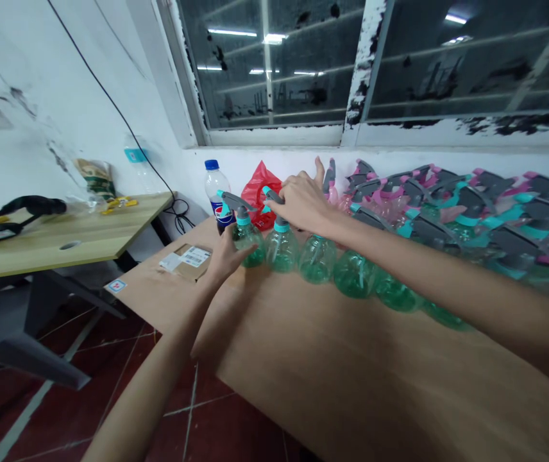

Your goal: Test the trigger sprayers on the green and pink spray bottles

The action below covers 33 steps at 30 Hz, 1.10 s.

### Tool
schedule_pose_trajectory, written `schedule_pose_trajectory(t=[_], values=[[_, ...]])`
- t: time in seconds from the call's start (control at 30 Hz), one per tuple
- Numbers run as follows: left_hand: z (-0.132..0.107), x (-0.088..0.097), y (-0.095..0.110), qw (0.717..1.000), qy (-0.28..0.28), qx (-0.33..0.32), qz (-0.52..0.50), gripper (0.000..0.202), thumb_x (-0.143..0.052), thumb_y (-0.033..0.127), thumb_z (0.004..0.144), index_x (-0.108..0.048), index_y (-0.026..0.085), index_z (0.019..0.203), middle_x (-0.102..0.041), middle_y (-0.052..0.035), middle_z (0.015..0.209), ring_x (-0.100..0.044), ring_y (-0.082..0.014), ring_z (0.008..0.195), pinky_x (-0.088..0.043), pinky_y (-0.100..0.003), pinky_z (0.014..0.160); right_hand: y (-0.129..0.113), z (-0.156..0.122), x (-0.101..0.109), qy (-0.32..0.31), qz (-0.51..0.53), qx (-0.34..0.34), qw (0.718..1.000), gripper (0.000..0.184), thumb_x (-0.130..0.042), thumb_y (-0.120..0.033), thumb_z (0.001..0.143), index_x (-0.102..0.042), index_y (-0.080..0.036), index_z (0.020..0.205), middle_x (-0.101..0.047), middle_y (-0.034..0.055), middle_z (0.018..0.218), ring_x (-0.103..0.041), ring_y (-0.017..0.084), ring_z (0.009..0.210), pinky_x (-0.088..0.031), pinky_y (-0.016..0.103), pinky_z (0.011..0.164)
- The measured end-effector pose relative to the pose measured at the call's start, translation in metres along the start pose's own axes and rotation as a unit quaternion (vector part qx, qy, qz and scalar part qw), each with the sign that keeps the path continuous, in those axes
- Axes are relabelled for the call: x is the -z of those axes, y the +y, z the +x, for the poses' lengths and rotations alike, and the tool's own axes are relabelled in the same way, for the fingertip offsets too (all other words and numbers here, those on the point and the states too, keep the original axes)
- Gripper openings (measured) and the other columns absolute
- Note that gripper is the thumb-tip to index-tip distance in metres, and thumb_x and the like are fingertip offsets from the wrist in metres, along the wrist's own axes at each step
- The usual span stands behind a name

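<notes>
My left hand (228,255) is wrapped around the body of the leftmost green spray bottle (255,258), thumb across its front. That bottle stands upright, with a grey and teal trigger head. My right hand (303,197) bends over the spray head of the second green spray bottle (281,251), thumb and fingers closed at it, with one finger raised. Part of that head is hidden behind the hand. More green bottles, including a third bottle (317,260) and a fourth bottle (354,274), continue the front row to the right, partly under my right forearm.
Behind the row stand several pink and green spray bottles (467,205). A cola bottle (213,186) and a red plastic bag (260,183) are by the wall. A cardboard piece (192,262) lies left on the brown table (342,366). Another desk (106,234) holds a black headset (19,212).
</notes>
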<state>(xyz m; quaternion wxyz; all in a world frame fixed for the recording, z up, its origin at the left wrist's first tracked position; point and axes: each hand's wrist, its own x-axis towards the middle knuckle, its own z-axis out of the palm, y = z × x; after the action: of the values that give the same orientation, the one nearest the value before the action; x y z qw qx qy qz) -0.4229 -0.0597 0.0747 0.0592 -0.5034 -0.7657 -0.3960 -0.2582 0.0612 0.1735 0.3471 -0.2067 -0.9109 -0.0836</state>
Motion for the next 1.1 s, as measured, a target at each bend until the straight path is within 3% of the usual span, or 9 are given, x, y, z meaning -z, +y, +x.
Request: schedule_pose_trajectory(t=[0.17,0.37,0.5,0.6,0.7,0.73,0.83,0.9,1.1], values=[[0.001,0.0,0.0,1.0,0.002,0.01,-0.005,0.071,-0.072,0.044,0.07,-0.044,0.015,0.128,-0.06,-0.0147,0.118,-0.055,-0.0346,0.113,-0.043,-0.046,0.092,-0.008,-0.019,0.018,0.027,0.027,0.034,0.999,0.043,-0.042,-0.039,0.09,-0.074,-0.016,0.074,-0.071,0.0101,0.09,-0.056,0.031,0.103,-0.014,0.06,0.104],[-0.011,0.014,0.014,0.999,0.043,0.007,-0.01,0.082,-0.074,0.043,0.069,-0.039,0.012,0.137,-0.057,-0.0193,0.123,-0.051,-0.039,0.118,-0.038,-0.052,0.096,-0.02,-0.048,0.053,0.0,0.059,0.06,0.996,0.038,-0.046,-0.038,0.089,-0.069,-0.016,0.068,-0.07,0.0069,0.085,-0.058,0.026,0.094,-0.019,0.053,0.101],[-0.038,0.018,0.032,0.994,0.099,-0.001,-0.038,0.07,-0.068,0.045,0.076,-0.042,0.015,0.134,-0.054,-0.018,0.126,-0.048,-0.037,0.121,-0.042,-0.051,0.093,-0.016,-0.079,0.085,-0.037,0.067,0.061,0.995,0.039,-0.051,-0.037,0.087,-0.06,-0.016,0.056,-0.067,0.0044,0.076,-0.058,0.021,0.082,-0.027,0.044,0.091],[-0.073,0.012,0.063,0.991,0.111,-0.013,-0.077,0.05,-0.055,0.048,0.086,-0.049,0.017,0.125,-0.054,-0.0146,0.124,-0.052,-0.0311,0.117,-0.047,-0.044,0.089,-0.003,-0.11,0.112,-0.051,0.058,0.062,0.995,0.038,-0.053,-0.037,0.087,-0.058,-0.017,0.056,-0.066,0.0023,0.076,-0.058,0.018,0.079,-0.026,0.042,0.09],[-0.115,0.003,0.113,0.991,0.027,-0.038,-0.126,0.033,-0.049,0.047,0.091,-0.057,0.023,0.113,-0.061,-0.0069,0.116,-0.06,-0.0253,0.106,-0.051,-0.039,0.085,0.014,-0.142,0.137,-0.072,0.045,0.045,0.995,0.036,-0.054,-0.036,0.088,-0.058,-0.018,0.057,-0.066,0.001,0.074,-0.058,0.018,0.08,-0.025,0.041,0.089],[-0.128,0.001,0.131,0.989,-0.033,-0.049,-0.138,0.031,-0.048,0.046,0.093,-0.056,0.026,0.115,-0.06,-0.0051,0.118,-0.06,-0.0247,0.106,-0.05,-0.04,0.086,0.02,-0.152,0.144,-0.076,0.043,0.039,0.995,0.035,-0.054,-0.036,0.088,-0.058,-0.018,0.057,-0.066,0.0008,0.074,-0.058,0.018,0.081,-0.025,0.041,0.089],[-0.161,-0.009,0.184,0.967,-0.181,-0.104,-0.143,0.036,-0.047,0.046,0.094,-0.049,0.03,0.126,-0.057,-0.0041,0.124,-0.057,-0.0259,0.111,-0.046,-0.044,0.093,0.036,-0.178,0.163,-0.081,0.039,0.023,0.996,0.034,-0.056,-0.035,0.087,-0.058,-0.018,0.058,-0.068,0.0006,0.076,-0.06,0.018,0.083,-0.024,0.04,0.091],[-0.174,-0.02,0.211,0.952,-0.232,-0.141,-0.139,0.045,-0.052,0.048,0.091,-0.043,0.03,0.131,-0.054,-0.0049,0.128,-0.053,-0.0273,0.117,-0.042,-0.045,0.098,0.045,-0.193,0.175,-0.088,0.038,0.011,0.995,0.033,-0.056,-0.035,0.087,-0.058,-0.017,0.059,-0.068,0.0008,0.079,-0.06,0.018,0.085,-0.023,0.04,0.093],[-0.189,-0.066,0.261,0.94,-0.262,-0.19,-0.109,0.074,-0.067,0.05,0.078,-0.032,0.021,0.136,-0.047,-0.0132,0.132,-0.048,-0.0324,0.121,-0.043,-0.048,0.098,0.075,-0.232,0.211,-0.09,0.029,-0.027,0.995,0.036,-0.055,-0.034,0.087,-0.053,-0.017,0.056,-0.064,0.0002,0.074,-0.057,0.015,0.076,-0.027,0.037,0.091]])
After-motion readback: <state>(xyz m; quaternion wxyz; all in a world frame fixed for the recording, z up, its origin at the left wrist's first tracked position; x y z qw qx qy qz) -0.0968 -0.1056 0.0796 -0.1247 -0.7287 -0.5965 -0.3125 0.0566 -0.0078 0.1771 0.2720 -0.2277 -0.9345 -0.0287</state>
